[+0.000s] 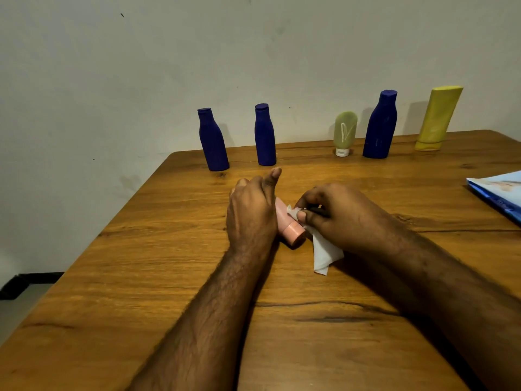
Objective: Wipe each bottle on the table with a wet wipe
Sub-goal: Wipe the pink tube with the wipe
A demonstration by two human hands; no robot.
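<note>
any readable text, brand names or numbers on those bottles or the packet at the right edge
No text can be read anywhere.
Three blue bottles: plain, no print shows.
Green tube: a pale leaf-like mark, no letters.
Yellow tube: no legible print.
Pink bottle in the hands: no print shows.
Blue packet: printed, but too blurred and cut off to read.

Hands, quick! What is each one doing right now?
Left hand: closed around the pink bottle.
Right hand: closed on the white wet wipe, pressing it against the bottle.
</note>
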